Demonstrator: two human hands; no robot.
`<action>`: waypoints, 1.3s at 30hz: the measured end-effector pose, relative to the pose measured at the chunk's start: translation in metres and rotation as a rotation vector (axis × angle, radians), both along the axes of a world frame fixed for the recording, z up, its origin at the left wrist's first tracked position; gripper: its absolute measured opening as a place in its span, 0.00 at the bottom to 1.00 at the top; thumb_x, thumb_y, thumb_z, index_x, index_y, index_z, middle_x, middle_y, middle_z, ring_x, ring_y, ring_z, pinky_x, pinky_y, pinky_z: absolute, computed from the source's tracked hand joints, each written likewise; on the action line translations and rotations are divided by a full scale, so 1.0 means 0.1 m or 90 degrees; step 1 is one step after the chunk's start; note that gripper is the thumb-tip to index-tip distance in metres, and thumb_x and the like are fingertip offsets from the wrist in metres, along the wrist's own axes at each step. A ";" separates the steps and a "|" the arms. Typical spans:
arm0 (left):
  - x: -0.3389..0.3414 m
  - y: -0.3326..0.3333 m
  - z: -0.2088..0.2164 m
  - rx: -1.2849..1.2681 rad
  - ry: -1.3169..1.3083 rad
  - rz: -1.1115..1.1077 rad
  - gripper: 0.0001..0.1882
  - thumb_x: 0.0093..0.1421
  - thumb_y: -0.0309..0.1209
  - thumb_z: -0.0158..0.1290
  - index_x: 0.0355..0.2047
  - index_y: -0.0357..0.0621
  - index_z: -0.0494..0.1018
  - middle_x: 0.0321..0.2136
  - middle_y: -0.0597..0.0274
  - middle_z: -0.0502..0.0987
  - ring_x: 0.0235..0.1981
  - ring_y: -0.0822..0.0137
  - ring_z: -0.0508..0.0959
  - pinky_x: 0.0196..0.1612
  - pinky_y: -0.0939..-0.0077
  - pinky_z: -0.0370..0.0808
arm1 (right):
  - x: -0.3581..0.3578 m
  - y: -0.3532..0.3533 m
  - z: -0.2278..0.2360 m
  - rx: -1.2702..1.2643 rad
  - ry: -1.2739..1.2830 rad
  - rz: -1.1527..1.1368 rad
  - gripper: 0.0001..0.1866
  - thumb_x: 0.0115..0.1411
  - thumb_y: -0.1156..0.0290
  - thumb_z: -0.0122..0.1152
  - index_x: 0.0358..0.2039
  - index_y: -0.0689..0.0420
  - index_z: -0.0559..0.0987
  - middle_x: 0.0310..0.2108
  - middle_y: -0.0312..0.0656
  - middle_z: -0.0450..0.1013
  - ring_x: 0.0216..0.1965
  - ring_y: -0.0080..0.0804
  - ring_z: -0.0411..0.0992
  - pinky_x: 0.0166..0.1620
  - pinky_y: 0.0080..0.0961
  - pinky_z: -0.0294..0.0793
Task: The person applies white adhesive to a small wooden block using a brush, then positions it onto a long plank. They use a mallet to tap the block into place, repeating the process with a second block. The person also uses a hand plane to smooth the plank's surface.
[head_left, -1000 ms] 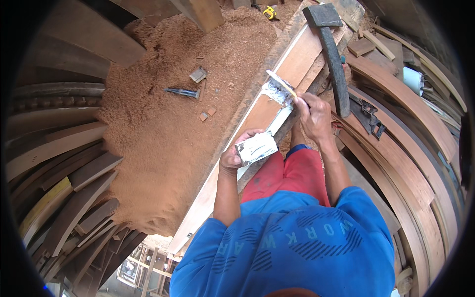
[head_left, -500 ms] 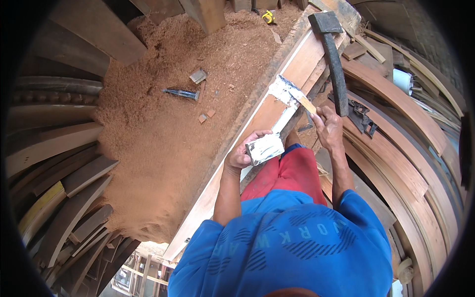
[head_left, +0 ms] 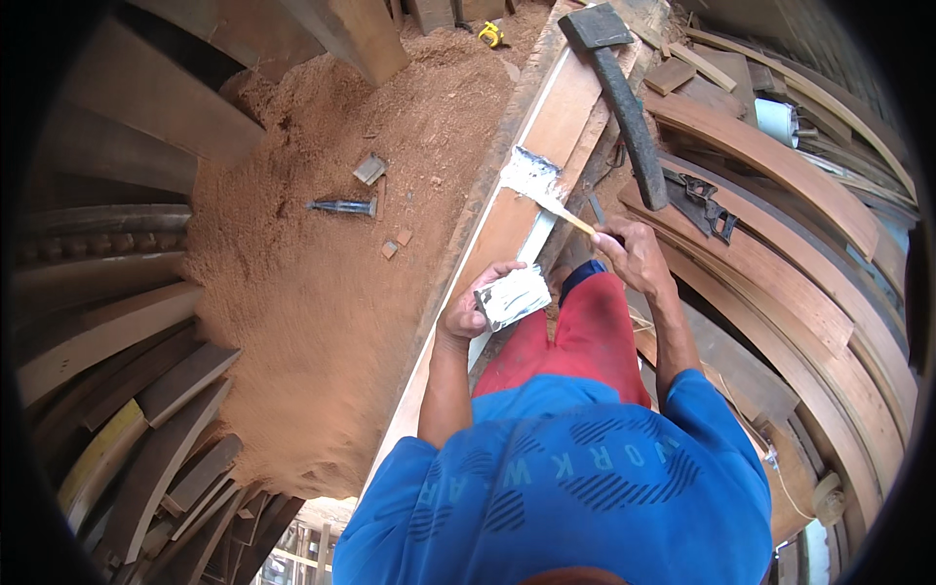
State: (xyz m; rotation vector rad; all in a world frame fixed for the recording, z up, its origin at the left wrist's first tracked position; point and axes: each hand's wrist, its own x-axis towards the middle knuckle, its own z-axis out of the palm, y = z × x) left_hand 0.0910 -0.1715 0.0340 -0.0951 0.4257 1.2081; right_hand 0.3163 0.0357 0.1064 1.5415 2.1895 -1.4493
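My right hand (head_left: 634, 255) is closed on the wooden handle of a putty knife (head_left: 573, 220). Its blade end is smeared white and touches the near edge of a patch of white paste (head_left: 529, 173), spread across a long reddish wooden beam (head_left: 515, 226). My left hand (head_left: 468, 304) grips a small flat rectangular plate (head_left: 514, 297) by its left edge, just above the beam. Thick white paste covers its top. Beyond the patch, a hammer (head_left: 616, 97) with a dark blocky head and a long handle lies across the beam.
Sawdust (head_left: 292, 322) covers the ground to the left, with a blue chisel-like tool (head_left: 341, 207) and small wood offcuts on it. A yellow tape measure (head_left: 490, 35) lies at the far end. Curved planks (head_left: 780, 263) crowd the right, near a black metal tool (head_left: 707, 210) and a pale blue container (head_left: 777, 122).
The whole view has shifted, so the beam and tools appear farther left. My right hand has drawn the putty knife slightly back towards me over the patch. My left hand still holds the plate.
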 end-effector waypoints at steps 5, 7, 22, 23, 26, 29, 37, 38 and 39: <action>0.02 -0.05 -0.06 -0.005 0.000 -0.014 0.60 0.37 0.46 0.71 0.68 0.34 0.56 0.61 0.45 0.70 0.63 0.52 0.73 0.68 0.59 0.67 | 0.40 -0.07 0.17 -0.115 0.032 -0.121 0.15 0.64 0.64 0.60 0.37 0.65 0.83 0.28 0.43 0.77 0.33 0.31 0.76 0.39 0.34 0.73; 0.00 -0.05 -0.08 -0.004 0.007 -0.037 0.60 0.37 0.46 0.71 0.68 0.34 0.55 0.61 0.44 0.69 0.63 0.51 0.73 0.68 0.58 0.68 | 0.31 -0.12 0.21 -0.059 0.090 -0.158 0.16 0.64 0.63 0.60 0.40 0.65 0.81 0.29 0.43 0.77 0.34 0.30 0.75 0.40 0.32 0.73; 1.06 0.53 0.08 0.019 0.102 -0.332 0.59 0.37 0.44 0.74 0.67 0.35 0.57 0.61 0.45 0.69 0.61 0.47 0.74 0.57 0.55 0.79 | 2.97 -2.28 -0.58 0.017 0.018 -0.762 0.19 0.62 0.76 0.57 0.54 0.64 0.72 0.41 0.44 0.77 0.41 0.31 0.76 0.46 0.30 0.76; 1.11 0.56 0.02 0.017 0.083 -0.363 0.58 0.38 0.43 0.74 0.67 0.35 0.57 0.62 0.45 0.69 0.61 0.48 0.74 0.57 0.56 0.79 | 3.00 -2.63 -0.72 0.004 -0.023 -0.821 0.19 0.62 0.77 0.57 0.55 0.64 0.72 0.40 0.44 0.77 0.41 0.30 0.76 0.46 0.29 0.76; 1.84 0.57 -0.12 0.012 0.097 -0.483 0.58 0.39 0.43 0.74 0.66 0.34 0.57 0.61 0.46 0.69 0.61 0.49 0.74 0.57 0.58 0.79 | 3.64 -3.64 -1.32 -0.012 -0.140 -0.997 0.19 0.62 0.77 0.59 0.54 0.63 0.74 0.38 0.44 0.78 0.38 0.30 0.76 0.44 0.28 0.76; 2.48 0.46 -0.16 -0.014 0.120 -0.610 0.57 0.40 0.43 0.73 0.67 0.36 0.57 0.62 0.47 0.68 0.63 0.49 0.72 0.62 0.58 0.74 | 4.19 -4.55 -1.84 -0.062 -0.281 -1.124 0.16 0.61 0.75 0.62 0.49 0.62 0.77 0.35 0.43 0.79 0.36 0.29 0.77 0.41 0.28 0.77; 3.28 -0.07 -0.75 0.194 0.369 -0.858 0.48 0.53 0.28 0.67 0.70 0.43 0.51 0.63 0.52 0.64 0.63 0.57 0.68 0.64 0.59 0.69 | 5.23 -5.49 -2.83 -0.151 -0.496 -1.280 0.20 0.58 0.59 0.70 0.45 0.58 0.81 0.38 0.45 0.82 0.41 0.39 0.80 0.46 0.37 0.79; 3.36 -0.12 -0.84 0.270 0.446 -0.889 0.49 0.53 0.28 0.67 0.70 0.43 0.50 0.63 0.52 0.63 0.63 0.58 0.68 0.64 0.59 0.69 | 5.37 -5.70 -3.10 -0.138 -0.538 -1.263 0.21 0.58 0.57 0.70 0.46 0.58 0.81 0.40 0.45 0.82 0.42 0.38 0.80 0.47 0.37 0.79; 3.53 -0.11 -0.86 0.319 0.472 -0.919 0.51 0.53 0.25 0.66 0.71 0.43 0.46 0.64 0.51 0.60 0.64 0.58 0.66 0.64 0.59 0.69 | 5.53 -5.96 -3.33 -0.187 -0.479 -1.253 0.22 0.60 0.56 0.70 0.47 0.58 0.80 0.41 0.45 0.81 0.42 0.38 0.79 0.46 0.38 0.78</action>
